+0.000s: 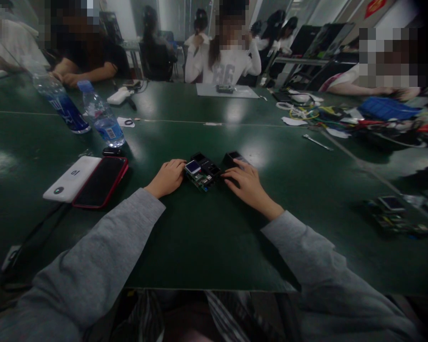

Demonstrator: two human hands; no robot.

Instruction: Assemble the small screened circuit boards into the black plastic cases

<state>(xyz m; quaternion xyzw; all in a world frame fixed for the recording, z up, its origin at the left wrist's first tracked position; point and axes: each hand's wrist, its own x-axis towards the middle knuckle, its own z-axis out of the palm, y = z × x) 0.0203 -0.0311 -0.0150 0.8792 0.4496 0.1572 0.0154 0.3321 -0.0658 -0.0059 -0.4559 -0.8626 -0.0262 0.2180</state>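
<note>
A small green circuit board (pixel 201 180) with a little screen lies at the middle of the table, against a black plastic case (pixel 209 166). My left hand (pixel 168 177) is closed at the board's left corner, its fingertips on that edge. Across from it, my right hand (pixel 248 185) has its fingers apart. Its index fingertip is beside the case's right edge; whether it touches is hard to tell. Another black box-like part (pixel 231 157) stands just behind the right fingers, which partly hide it.
Left of me lie a white power bank (pixel 73 178) and a red-edged phone (pixel 102 183), with two water bottles (pixel 105 123) behind. A wrench (pixel 317 142), tangled cables (pixel 306 111), a blue tray (pixel 388 109) and another circuit board (pixel 395 216) are right. People sit opposite.
</note>
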